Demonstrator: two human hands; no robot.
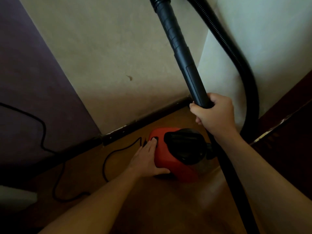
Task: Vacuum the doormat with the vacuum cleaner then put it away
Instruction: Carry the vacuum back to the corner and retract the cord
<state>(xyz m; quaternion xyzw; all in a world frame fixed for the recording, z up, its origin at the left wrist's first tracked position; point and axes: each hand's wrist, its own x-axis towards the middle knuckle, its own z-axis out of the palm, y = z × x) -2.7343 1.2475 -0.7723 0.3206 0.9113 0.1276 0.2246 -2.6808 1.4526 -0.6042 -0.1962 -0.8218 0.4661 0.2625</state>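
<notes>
On the brown floor (152, 200) by the wall corner, the red canister vacuum cleaner (168, 159) is steadied by the left hand (146, 157), with the fingers laid flat and close together, the tips on the black switch (156, 139) and the thumb along the casing's near side. Its power cord (108, 156) is seen trailing left past the skirting board (152, 115). Farther off, the black wand (184, 61) is gripped by the right hand (214, 114), fingers wrapped fully round it, with the ribbed hose (236, 65) looping behind. No doormat is shown. The switch is best pressed squarely with the body held still, and the wand kept upright so the hose is not dragged.
</notes>
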